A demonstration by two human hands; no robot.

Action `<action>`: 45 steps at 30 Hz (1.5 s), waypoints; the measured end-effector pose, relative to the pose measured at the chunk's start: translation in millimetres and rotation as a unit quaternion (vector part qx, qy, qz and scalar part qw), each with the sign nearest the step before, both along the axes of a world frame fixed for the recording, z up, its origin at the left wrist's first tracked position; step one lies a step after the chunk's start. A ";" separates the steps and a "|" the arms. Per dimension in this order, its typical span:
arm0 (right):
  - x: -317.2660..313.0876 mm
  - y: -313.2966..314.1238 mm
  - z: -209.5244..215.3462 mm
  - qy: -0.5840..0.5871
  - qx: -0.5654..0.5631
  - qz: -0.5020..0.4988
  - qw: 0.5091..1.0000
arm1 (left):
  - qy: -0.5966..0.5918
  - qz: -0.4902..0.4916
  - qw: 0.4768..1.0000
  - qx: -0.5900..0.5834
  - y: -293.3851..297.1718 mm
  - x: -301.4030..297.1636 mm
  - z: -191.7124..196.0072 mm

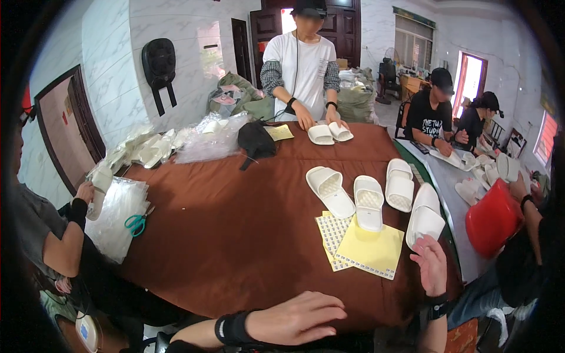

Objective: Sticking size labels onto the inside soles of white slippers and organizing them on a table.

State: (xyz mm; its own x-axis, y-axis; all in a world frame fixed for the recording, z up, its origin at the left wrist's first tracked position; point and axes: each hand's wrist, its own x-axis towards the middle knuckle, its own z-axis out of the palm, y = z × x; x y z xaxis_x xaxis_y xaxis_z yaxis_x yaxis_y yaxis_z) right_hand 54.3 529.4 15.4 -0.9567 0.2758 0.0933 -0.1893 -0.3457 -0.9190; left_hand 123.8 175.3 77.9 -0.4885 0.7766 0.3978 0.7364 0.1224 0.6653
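My left hand (299,319) hovers over the near edge of the brown cloth-covered table, fingers stretched out and holding nothing. My right hand (431,265), fingers apart, is at the near end of a white slipper (426,213); whether it touches the slipper I cannot tell. Three more white slippers lie beside it: a tilted one (331,191), a middle one (369,203) and another (399,185). Under the middle slipper's near end rests a yellow sticker sheet (371,247), overlapping a sheet with rows of small labels (333,232).
Across the table (235,235) a person handles a pair of white slippers (331,134). At left lie teal scissors (135,225), clear plastic bags (115,235) and a slipper pile (156,147). A black cap (256,141) lies farther back. Co-workers sit right, by a red chair (493,219).
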 end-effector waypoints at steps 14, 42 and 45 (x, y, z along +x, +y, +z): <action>6.6 -39.0 -25.6 0.019 0.346 0.066 0.936 | -0.070 -0.368 0.919 0.124 130.1 28.0 27.9; 13.0 -35.9 -26.9 0.065 0.457 0.075 0.884 | -0.198 -0.448 0.851 0.189 161.6 44.8 7.6; 12.8 -37.1 -24.6 0.062 0.459 0.075 0.883 | -0.175 -0.444 0.857 0.195 161.8 45.8 5.3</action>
